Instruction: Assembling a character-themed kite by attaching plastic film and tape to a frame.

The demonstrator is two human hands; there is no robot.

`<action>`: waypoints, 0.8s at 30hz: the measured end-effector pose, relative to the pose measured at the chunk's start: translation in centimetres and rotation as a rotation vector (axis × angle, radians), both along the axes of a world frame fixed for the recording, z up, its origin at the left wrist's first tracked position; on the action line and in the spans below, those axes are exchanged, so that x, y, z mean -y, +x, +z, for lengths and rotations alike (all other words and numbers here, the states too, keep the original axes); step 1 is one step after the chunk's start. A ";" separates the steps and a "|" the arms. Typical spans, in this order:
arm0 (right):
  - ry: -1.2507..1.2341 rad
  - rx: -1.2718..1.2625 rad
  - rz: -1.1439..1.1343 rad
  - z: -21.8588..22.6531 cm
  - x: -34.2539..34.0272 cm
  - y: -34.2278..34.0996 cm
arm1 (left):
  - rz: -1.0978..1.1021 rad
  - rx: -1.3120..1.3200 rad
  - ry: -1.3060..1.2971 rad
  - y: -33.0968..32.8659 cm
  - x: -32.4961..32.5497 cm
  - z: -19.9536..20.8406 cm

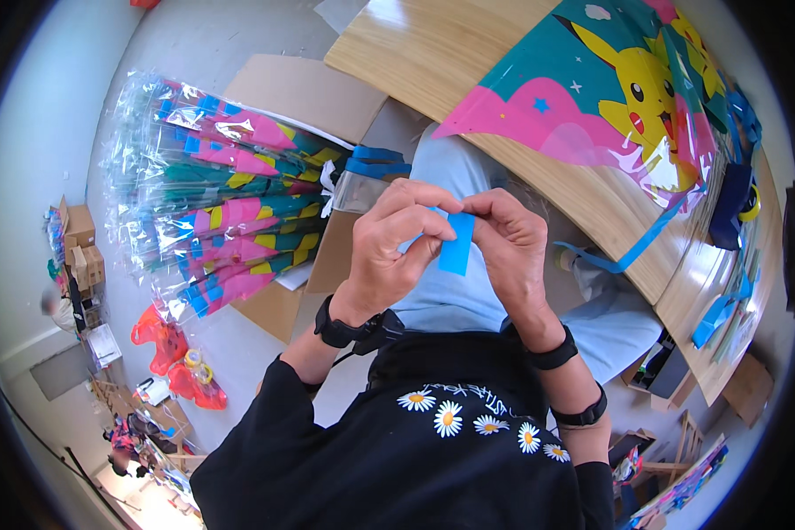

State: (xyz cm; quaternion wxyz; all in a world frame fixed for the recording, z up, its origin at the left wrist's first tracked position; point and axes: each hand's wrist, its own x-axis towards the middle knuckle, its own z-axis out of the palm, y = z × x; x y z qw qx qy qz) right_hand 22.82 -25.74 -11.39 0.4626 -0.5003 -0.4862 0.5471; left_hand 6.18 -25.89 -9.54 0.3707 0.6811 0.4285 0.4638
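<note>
Pinched between both hands' fingertips, left hand (389, 252), right hand (514, 247), blue strip (457, 245) hanging down between them

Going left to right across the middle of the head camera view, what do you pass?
Stack of clear-wrapped pink, teal and yellow kites → left hand → blue paper strip → right hand → pale curved wooden table → unwrapped colourful kite with yellow cartoon figure.
</note>
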 end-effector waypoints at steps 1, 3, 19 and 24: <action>-0.058 -0.091 0.014 0.3 -0.1 -0.1 | 0.026 -0.012 0.067 0.1 -0.1 0.2; -0.122 -0.181 0.027 0.5 -0.2 -0.2 | 0.065 0.029 0.011 0.5 -0.4 0.9; 0.526 1.156 0.110 -5.9 -9.2 5.2 | 0.112 0.209 -0.657 -0.1 -6.4 -8.9; 0.483 1.324 0.171 -8.6 -11.5 7.1 | 0.159 0.100 -0.580 1.3 -9.0 -9.9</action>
